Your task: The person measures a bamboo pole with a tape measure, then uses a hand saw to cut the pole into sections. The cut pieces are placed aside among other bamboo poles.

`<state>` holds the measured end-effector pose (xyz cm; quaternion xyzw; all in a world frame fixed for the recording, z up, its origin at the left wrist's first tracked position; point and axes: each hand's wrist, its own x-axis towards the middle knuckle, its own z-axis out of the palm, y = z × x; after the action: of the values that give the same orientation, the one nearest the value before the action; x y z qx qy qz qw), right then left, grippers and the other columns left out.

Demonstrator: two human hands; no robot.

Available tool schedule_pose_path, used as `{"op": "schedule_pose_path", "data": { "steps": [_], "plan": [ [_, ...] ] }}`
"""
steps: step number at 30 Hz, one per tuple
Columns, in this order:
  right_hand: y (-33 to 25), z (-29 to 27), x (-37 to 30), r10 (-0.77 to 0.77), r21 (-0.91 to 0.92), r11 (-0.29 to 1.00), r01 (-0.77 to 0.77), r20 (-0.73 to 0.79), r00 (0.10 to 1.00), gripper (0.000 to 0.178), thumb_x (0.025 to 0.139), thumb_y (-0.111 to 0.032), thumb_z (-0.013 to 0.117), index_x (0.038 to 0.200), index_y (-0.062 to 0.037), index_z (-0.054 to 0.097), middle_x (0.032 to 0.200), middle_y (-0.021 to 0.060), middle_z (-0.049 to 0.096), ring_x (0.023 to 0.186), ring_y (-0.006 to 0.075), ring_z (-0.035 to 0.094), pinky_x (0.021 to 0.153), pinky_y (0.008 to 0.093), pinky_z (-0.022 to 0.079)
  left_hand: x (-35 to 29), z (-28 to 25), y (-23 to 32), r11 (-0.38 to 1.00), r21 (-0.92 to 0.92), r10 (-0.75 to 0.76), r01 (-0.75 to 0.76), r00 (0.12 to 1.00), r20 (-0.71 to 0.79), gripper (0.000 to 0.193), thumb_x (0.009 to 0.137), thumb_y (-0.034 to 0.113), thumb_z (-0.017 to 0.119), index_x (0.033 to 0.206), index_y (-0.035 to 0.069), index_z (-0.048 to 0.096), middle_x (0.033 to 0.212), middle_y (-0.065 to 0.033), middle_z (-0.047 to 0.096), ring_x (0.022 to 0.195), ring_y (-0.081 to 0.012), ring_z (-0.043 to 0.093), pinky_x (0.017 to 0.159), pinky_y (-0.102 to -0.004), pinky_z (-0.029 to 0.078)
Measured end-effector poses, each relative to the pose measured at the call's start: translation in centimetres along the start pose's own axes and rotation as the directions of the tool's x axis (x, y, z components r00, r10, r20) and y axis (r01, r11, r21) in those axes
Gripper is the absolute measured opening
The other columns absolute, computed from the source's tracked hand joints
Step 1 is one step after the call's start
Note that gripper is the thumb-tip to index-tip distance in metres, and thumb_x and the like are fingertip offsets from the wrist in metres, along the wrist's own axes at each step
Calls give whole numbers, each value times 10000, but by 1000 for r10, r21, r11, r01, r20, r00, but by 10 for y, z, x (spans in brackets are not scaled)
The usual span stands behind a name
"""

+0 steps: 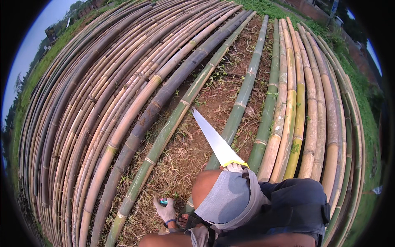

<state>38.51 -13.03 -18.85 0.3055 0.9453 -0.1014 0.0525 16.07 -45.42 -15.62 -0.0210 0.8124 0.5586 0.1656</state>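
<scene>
My right hand (235,167), in a pale work glove, grips a handsaw (212,138) by its yellow handle end; my knee hides most of that hand. The toothed silver blade points forward and to the left, crossing over a green bamboo pole (242,99). Its tip lies close to another green bamboo pole (165,138) on the left. Low in the view, beside my sandalled foot, my left hand (166,210) is gloved too and closed around a small teal-and-dark object (163,201), too small to name.
Many tan and dark bamboo poles (123,136) lie side by side on the left. More poles (312,115) lie on the right, some yellow or green. Between them is brown soil with dry grass (181,164). Green grass (263,6) borders the far side.
</scene>
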Motion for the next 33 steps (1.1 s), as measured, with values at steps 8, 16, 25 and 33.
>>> {"op": "schedule_pose_path", "data": {
  "steps": [8, 16, 25, 33],
  "plan": [
    [17, -46, -11, -156, 669, 714, 207, -136, 978, 760, 987, -128, 649, 1698, -183, 387, 1187, 112, 618, 1052, 249, 621, 928, 358, 523, 16, 24, 144, 994, 5, 94, -108, 880, 467, 751, 943, 201, 848, 1563, -24, 488, 1264, -105, 666, 1105, -180, 675, 950, -329, 583],
    [-54, -64, 47, -291, 992, 110, -59, 89, 952, 751, 1042, -344, 723, 1674, -131, 377, 1435, 182, 554, 1337, 350, 595, 1113, 489, 518, 3, 138, 225, 909, 251, 46, -333, 678, 734, 775, 868, 514, 861, 1444, 53, 628, 1253, -182, 747, 1169, -261, 732, 1027, -403, 570],
    [-46, -46, 52, -362, 831, -216, -512, 419, 833, 716, 1003, -441, 762, 1556, -92, 472, 1374, 162, 598, 1218, 306, 620, 1023, 460, 533, -29, 135, 254, 872, 337, -36, -356, 638, 769, 619, 955, 542, 759, 1373, 87, 723, 1155, -160, 787, 1075, -291, 758, 962, -420, 585],
    [64, -76, 23, -358, 792, -179, -583, 499, 789, 701, 961, -482, 806, 1450, -48, 554, 1265, 130, 664, 1042, 237, 680, 879, 392, 580, 35, 106, 274, 753, 293, 18, -589, 464, 886, 603, 923, 456, 800, 1417, 126, 699, 1122, -139, 793, 1024, -314, 766, 903, -430, 588]
  ]
}}
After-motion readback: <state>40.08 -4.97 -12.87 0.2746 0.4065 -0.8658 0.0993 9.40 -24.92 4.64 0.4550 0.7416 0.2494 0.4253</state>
